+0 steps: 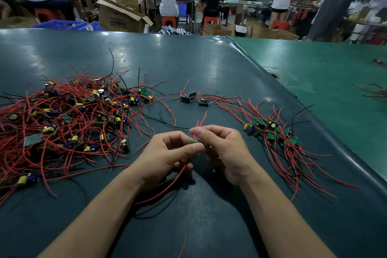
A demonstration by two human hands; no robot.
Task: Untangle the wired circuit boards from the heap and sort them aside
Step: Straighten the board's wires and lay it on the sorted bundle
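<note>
- Right now the person holds one small green circuit board between both hands, low over the dark green mat, roughly midway between the two piles.
- Only a sliver of the board shows between the fingers; which way it faces I cannot tell.
- The left hand curls round it, thumb laid across the board's edge.
- The right hand pinches the board's red wires between thumb and forefinger; they stand up and lean slightly right, away from the person.
- Another red lead trails from under the left hand back toward the person, down and to the left, onto the mat.
- To the left lies the heap: a dense tangle of red and a few black wires, green boards, and yellow and blue components, pointing every way.
- To the right sits the sorted group, boards clustered together, their red wires fanning toward the near right edge.
- Beyond the hands, a few loose boards lie apart, wires sprawling sideways.
- One stray red wire lies between the forearms.
</note>
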